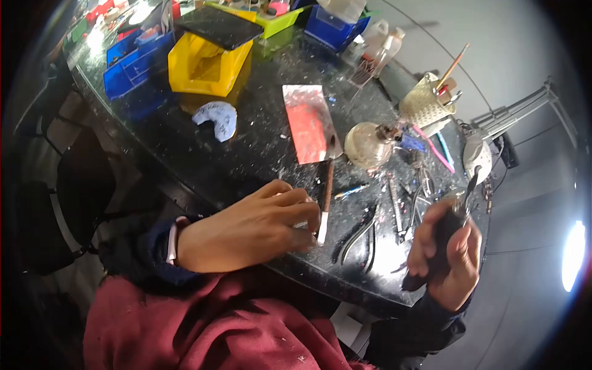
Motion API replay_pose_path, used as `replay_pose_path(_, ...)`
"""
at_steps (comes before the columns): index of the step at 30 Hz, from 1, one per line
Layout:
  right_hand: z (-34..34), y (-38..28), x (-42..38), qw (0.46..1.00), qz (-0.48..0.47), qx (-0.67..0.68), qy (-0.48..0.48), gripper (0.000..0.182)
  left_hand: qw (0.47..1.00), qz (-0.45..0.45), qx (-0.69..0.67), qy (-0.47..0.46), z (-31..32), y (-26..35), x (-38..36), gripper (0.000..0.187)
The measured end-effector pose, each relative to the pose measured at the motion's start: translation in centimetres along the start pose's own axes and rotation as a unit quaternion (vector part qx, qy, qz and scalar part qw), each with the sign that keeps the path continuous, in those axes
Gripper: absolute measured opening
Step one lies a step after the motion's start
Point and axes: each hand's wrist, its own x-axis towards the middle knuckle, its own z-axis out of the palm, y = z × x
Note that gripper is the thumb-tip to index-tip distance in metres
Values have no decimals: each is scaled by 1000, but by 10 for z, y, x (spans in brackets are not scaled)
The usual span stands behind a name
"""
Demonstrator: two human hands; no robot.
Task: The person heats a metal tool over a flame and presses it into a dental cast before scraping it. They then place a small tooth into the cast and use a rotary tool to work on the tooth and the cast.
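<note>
My right hand [447,253] is wrapped round the dark handle of a tool [455,228], whose thin metal tip points up, over the right part of the black table. My left hand [262,225] is above the table's front edge with its fingers curled; what they hold, if anything, is hidden. Close to its fingertips lies a brown and white stick-like tool [327,200]. Pliers [359,237] lie between my hands. Beyond them are a blue pen-like tool [351,190] and a round glass burner [368,145]. A red and white sheet [306,123] lies farther back.
Yellow bin [209,65] and blue bin [139,61] stand at the back left, near a pale horseshoe-shaped piece [217,119]. A woven holder [425,102] with tools and a lamp [476,154] are at the right. The black table's [259,123] curved edge runs before me.
</note>
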Motion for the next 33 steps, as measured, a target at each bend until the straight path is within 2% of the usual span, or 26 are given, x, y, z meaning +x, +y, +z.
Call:
replay_pose_path(1, 0, -1, 5, 1000, 10, -24, -6, 63, 999, 9, 28, 24, 5, -1, -4, 20)
replay_pose_path(3, -1, 6, 16, 998, -1, -35, -52, 54, 993, 35, 90, 72, 18, -6, -8, 18)
replay_pose_path(5, 7, 12, 19, 998, 40, -8, -40, 49, 989, 33, 124, 70, 23, -6, -9, 19)
replay_pose_path(7, 6, 16, 21, 995, 76, -8, -69, 42, 986, 32, 146, 70, 27, -8, -7, 19)
replay_pose_path(10, 4, 22, 21, 994, 68, -3, -90, 41, 980, 31, 189, 54, 28, -8, -2, 13)
replay_pose_path(13, 2, 21, 19, 989, 102, -27, -99, 32, 986, 39, 157, 46, 24, -7, 0, 12)
replay_pose_path(15, 7, 14, 21, 981, 117, -131, -81, 21, 992, 27, 87, 89, 26, -7, 3, 14)
replay_pose_path(17, 8, 22, 20, 975, 94, -164, -119, 17, 992, 22, -5, 128, 17, -2, 6, 15)
replay_pose_path(18, 9, 16, 23, 971, 112, -160, -141, 17, 990, 3, -16, 142, 13, 2, 7, 16)
replay_pose_path(22, 8, 24, 21, 966, 102, -141, -191, 22, 953, 15, -50, 300, 2, 11, 13, 23)
replay_pose_path(26, 12, 14, 19, 974, 104, -79, -185, 18, 934, 15, -117, 337, 14, 10, 20, 32)
replay_pose_path(29, 14, 25, 14, 984, 65, -65, -151, 18, 930, 13, -152, 334, 19, 9, 22, 33)
replay_pose_path(33, 15, 22, 13, 982, 116, -75, -130, 21, 933, 33, -125, 336, 19, 10, 26, 31)
